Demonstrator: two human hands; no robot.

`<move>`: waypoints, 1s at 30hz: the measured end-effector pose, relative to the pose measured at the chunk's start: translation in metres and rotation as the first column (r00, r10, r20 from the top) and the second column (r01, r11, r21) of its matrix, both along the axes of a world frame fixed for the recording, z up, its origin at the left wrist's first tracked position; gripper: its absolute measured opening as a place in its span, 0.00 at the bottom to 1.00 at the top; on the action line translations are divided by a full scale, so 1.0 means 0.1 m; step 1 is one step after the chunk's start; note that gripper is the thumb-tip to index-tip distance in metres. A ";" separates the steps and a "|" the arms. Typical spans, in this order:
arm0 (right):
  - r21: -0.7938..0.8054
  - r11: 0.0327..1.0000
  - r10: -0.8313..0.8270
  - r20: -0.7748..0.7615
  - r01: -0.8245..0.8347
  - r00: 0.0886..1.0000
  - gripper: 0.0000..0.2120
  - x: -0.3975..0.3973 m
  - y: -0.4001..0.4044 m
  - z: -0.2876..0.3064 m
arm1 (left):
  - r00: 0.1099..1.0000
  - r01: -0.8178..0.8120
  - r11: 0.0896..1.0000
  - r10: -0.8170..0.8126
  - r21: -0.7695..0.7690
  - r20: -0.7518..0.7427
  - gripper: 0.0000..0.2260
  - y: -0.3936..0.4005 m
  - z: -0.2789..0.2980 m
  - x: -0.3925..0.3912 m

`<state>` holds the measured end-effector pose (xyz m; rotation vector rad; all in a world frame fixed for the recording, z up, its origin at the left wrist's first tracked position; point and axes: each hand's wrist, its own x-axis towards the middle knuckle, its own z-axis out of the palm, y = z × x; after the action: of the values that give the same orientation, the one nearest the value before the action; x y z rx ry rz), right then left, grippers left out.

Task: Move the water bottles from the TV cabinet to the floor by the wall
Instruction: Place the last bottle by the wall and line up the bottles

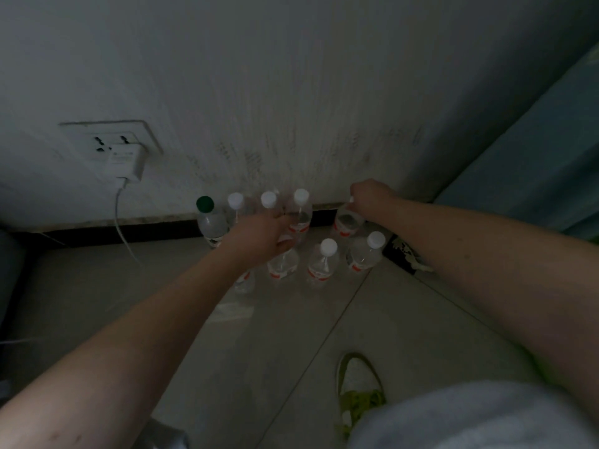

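Most of the job looks done — clear plastic water bottles (322, 262) stand upright in two loose rows on the pale tiled floor (291, 351), hard against the scuffed white wall (291, 92). All have white screw caps except one green-capped bottle (209, 220) at the left end. The right hand (369, 197) curls over the cap of a red-labelled bottle (345, 223) by the skirting, apparently setting it down. The left hand (262, 233) reaches among the rows; in this dim light I cannot tell whether it grips anything. The TV cabinet is out of view.
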<state>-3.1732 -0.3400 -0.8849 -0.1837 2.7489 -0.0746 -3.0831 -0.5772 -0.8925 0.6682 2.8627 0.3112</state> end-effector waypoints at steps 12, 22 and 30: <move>-0.112 0.993 0.012 -0.069 -0.020 0.998 0.16 -0.08 -0.09 0.08 | 0.997 0.017 0.991 -0.007 -0.135 0.072 0.19 0.06 -0.10 -0.05; -0.068 0.991 0.110 -0.080 -0.115 0.991 0.16 -0.10 -0.29 0.03 | 0.998 -0.017 0.981 0.028 -0.191 0.055 0.18 0.03 -0.14 -0.01; -0.109 0.991 0.073 -0.042 -0.077 0.996 0.14 -0.18 -0.47 -0.01 | 0.997 -0.044 0.983 0.056 -0.177 0.061 0.18 -0.08 -0.17 -0.04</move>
<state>-3.1911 -0.3874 -0.8859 -0.3216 2.7740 -0.2048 -3.0872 -0.5856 -0.9098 0.5433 2.8049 0.0835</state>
